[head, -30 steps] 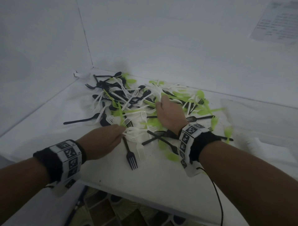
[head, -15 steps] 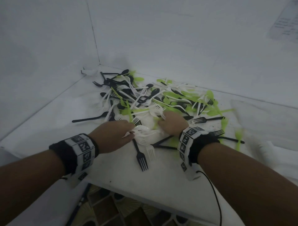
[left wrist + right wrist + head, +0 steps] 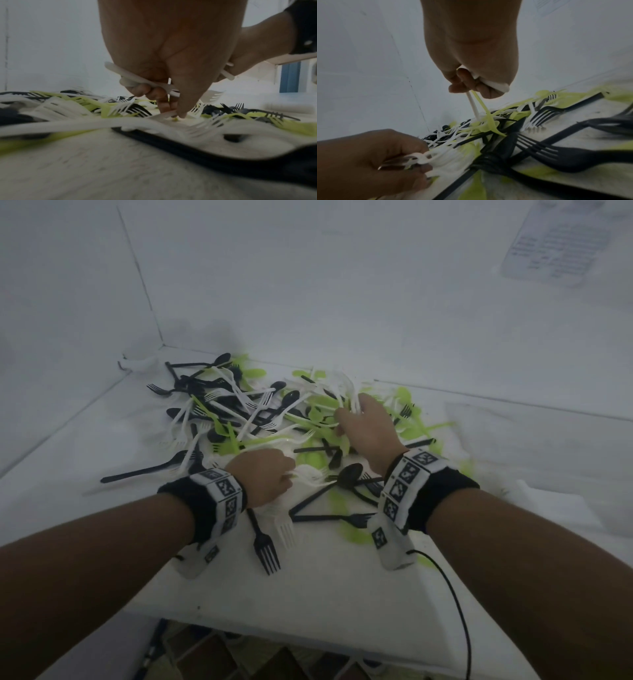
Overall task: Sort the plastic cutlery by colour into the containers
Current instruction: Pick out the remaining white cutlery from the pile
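The left hand [image 3: 265, 479] grips a bunch of white cutlery [image 3: 310, 475] near the worktop [image 3: 335, 604] front edge. The mixed cutlery pile [image 3: 239, 419] extends toward the rear left corner. The right hand [image 3: 368, 433] grips white pieces [image 3: 349, 392], apparently with one green piece [image 3: 481, 102], over the pile.

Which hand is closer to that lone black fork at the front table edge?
Left. The left hand sits just above the black fork; the right hand is farther back in the pile.

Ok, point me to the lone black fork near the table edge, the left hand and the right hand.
black fork [image 3: 265, 549]: head view, base of tines.
left hand [image 3: 262, 479]: head view, back of hand.
right hand [image 3: 368, 429]: head view, back of hand.
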`<state>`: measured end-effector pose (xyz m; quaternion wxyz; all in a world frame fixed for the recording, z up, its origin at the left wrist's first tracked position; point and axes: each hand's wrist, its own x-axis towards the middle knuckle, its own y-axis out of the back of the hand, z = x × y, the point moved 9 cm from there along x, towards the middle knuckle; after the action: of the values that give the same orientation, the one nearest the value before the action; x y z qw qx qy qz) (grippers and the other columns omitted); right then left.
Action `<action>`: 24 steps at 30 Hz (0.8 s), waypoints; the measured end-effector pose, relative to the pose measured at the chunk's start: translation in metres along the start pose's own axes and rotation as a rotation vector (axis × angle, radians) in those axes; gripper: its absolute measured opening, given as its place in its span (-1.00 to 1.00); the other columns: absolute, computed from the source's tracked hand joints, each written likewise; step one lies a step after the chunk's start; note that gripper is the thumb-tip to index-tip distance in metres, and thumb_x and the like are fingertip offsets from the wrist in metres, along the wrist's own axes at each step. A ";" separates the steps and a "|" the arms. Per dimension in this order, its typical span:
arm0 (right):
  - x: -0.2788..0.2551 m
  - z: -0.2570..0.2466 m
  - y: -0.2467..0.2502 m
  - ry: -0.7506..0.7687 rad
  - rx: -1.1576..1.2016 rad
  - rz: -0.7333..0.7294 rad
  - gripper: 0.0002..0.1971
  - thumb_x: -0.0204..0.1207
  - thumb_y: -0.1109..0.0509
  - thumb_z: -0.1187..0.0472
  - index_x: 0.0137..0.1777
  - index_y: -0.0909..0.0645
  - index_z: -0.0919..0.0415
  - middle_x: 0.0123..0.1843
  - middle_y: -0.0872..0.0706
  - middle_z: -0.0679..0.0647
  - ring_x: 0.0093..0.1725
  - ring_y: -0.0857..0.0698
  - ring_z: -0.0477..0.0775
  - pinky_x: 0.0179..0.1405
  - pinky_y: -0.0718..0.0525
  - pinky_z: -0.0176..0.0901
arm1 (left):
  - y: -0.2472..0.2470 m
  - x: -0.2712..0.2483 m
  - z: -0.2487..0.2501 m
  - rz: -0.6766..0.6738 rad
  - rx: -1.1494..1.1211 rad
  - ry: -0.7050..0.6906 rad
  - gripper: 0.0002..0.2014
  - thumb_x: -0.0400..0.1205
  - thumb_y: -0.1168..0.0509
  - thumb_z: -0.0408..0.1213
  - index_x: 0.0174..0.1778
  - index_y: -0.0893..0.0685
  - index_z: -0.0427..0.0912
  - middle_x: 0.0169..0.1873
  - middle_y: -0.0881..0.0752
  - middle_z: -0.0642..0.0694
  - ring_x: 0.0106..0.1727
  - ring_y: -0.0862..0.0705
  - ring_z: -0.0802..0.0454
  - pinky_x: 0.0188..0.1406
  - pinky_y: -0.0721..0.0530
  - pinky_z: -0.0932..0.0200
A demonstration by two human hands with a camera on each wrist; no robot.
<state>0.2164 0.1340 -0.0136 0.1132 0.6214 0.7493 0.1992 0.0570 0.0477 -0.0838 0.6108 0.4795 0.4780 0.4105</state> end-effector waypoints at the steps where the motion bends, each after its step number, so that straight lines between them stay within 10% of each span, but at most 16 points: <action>1: 0.000 0.000 0.006 0.013 -0.004 0.027 -0.88 0.61 -0.36 0.12 -0.14 -0.59 0.11 -0.34 -0.68 -0.03 -0.40 -0.60 -0.09 -0.34 -0.49 -0.15 | 0.004 0.002 0.001 0.029 -0.034 0.009 -0.83 0.76 -0.15 -0.03 -0.08 -0.43 0.00 -0.13 -0.51 0.03 0.02 -0.61 -0.04 0.10 -0.63 -0.02; 7: 0.006 0.008 0.039 0.020 0.022 0.203 -0.67 0.65 -0.40 0.00 -0.31 -0.50 0.09 -0.43 -0.48 -0.07 -0.42 -0.45 -0.01 -0.35 -0.41 -0.11 | 0.034 -0.012 0.000 0.173 -0.455 0.033 -0.83 0.66 -0.20 -0.09 -0.11 -0.37 -0.06 -0.22 -0.65 -0.18 0.02 -0.74 -0.26 -0.05 -0.71 -0.25; 10: 0.006 0.012 0.039 -0.011 -0.006 0.202 -0.60 0.67 -0.36 -0.02 -0.35 -0.34 0.04 -0.41 -0.40 -0.07 -0.40 -0.38 -0.01 -0.34 -0.34 -0.07 | 0.051 -0.017 -0.013 0.306 -0.623 0.121 -0.76 0.75 -0.23 -0.22 -0.17 -0.31 -0.07 -0.38 -0.51 -0.09 -0.36 -0.56 -0.10 -0.35 -0.48 -0.03; 16: -0.002 0.009 -0.011 0.022 -0.166 -0.129 -0.69 0.76 -0.25 0.00 -0.10 -0.61 0.19 -0.25 -0.62 -0.01 -0.26 -0.57 0.04 -0.27 -0.49 -0.06 | 0.057 -0.048 -0.054 0.425 -0.802 0.339 -0.72 0.80 -0.17 -0.11 -0.06 -0.39 -0.27 -0.29 -0.50 -0.15 -0.38 -0.40 -0.03 -0.32 -0.40 0.02; 24: -0.024 -0.020 -0.083 0.105 -0.242 -0.547 -0.82 0.65 -0.33 0.04 -0.10 -0.54 0.13 -0.23 -0.73 -0.06 -0.36 -0.61 -0.18 -0.22 -0.50 -0.15 | 0.030 -0.105 -0.069 0.344 -0.698 0.369 -0.77 0.83 -0.12 -0.18 -0.16 -0.35 -0.03 -0.26 -0.60 -0.15 -0.26 -0.53 -0.06 -0.22 -0.48 -0.01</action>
<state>0.1392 0.0948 -0.0338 0.1968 0.3674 0.8644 0.2811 -0.0334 -0.0339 -0.0403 0.5633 0.2356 0.3248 0.7223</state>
